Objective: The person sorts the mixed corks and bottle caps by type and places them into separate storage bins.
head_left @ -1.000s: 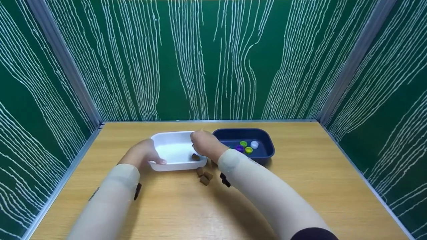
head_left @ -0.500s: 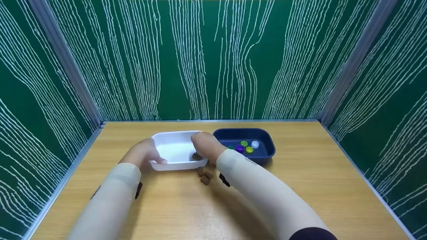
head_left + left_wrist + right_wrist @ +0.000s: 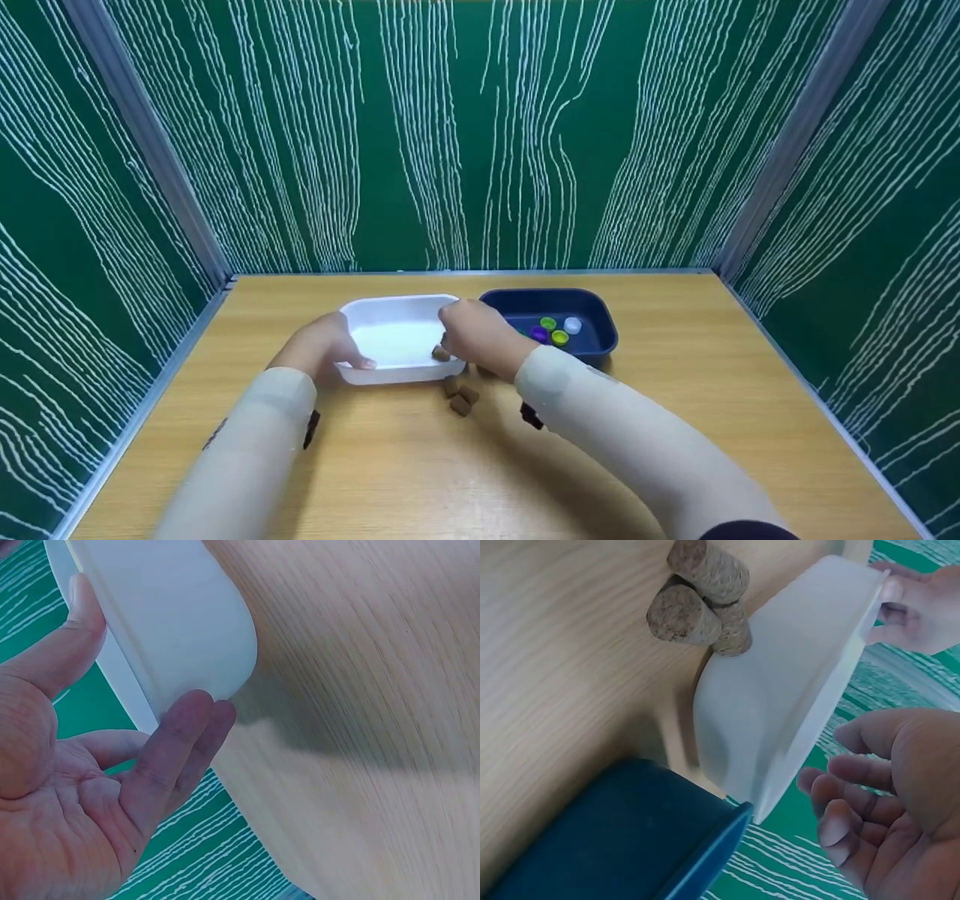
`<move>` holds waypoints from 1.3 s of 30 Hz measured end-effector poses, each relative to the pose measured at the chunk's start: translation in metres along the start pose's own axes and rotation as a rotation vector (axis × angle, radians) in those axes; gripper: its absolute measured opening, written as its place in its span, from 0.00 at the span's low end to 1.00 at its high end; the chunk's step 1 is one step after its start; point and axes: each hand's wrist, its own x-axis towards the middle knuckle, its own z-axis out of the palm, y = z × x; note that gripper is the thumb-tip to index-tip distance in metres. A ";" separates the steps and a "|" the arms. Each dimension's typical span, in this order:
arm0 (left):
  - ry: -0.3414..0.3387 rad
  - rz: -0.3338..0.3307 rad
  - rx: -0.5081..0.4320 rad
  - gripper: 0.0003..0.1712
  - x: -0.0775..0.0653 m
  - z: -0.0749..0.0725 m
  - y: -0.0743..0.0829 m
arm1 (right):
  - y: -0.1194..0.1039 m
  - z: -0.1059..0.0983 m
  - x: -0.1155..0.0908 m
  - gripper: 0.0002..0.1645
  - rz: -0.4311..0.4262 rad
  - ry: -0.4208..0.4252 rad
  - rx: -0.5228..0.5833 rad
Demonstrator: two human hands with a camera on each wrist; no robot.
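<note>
A white plastic tray (image 3: 397, 374) stands on the table. My left hand (image 3: 319, 345) holds its left end, with the thumb over the rim and the fingers against the outer wall in the left wrist view. Above the tray's right end is my right hand (image 3: 484, 334); the right wrist view has its fingers loosely bent, thumb apart, nothing visible between them. One cork stopper (image 3: 440, 353) shows inside the tray, just below the right hand. Outside the tray's right front corner, three cork stoppers (image 3: 682, 615) lie close together on the wood.
Right of the white tray sits a dark blue tray (image 3: 598, 352) holding several small caps, among them a purple cap (image 3: 538, 334), a yellow cap (image 3: 559, 338) and a white cap (image 3: 572, 325). Green walls with white lines (image 3: 420, 135) enclose the wooden table (image 3: 420, 465) behind and at both sides.
My right hand has shifted a little to the right, toward the dark blue tray. The left hand, the white tray and the corks on the table have stayed in place.
</note>
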 end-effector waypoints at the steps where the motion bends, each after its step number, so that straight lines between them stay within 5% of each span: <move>1: 0.001 0.003 -0.001 0.58 0.000 0.000 0.000 | 0.002 0.000 -0.004 0.13 -0.008 0.018 -0.006; 17: 0.007 0.023 0.007 0.60 -0.001 -0.001 -0.005 | 0.018 0.020 -0.048 0.15 -0.056 0.040 -0.070; 32: 0.008 -0.001 0.021 0.59 0.005 0.001 -0.003 | 0.027 0.057 -0.058 0.10 -0.043 0.082 0.080; 39: 0.002 -0.004 0.027 0.60 0.005 0.002 -0.002 | 0.035 0.060 -0.054 0.03 -0.003 0.017 0.141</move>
